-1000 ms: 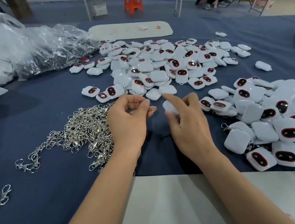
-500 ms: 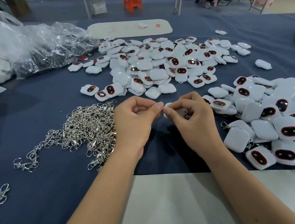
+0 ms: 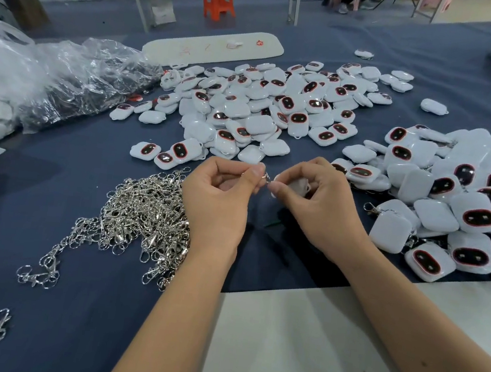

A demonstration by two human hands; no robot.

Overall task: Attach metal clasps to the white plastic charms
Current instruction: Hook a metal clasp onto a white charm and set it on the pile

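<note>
Clasp [image 3: 266, 176] is pinched in left hand [image 3: 221, 195] fingers, ring end pointed right at charm [image 3: 298, 186] gripped in right hand [image 3: 319, 201], both raised above desk [image 3: 38, 299], tips nearly touching.

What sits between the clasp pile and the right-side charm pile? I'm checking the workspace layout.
In the head view, both hands: left hand beside the clasp pile, right hand nearer the charm pile, over blue cloth.
</note>
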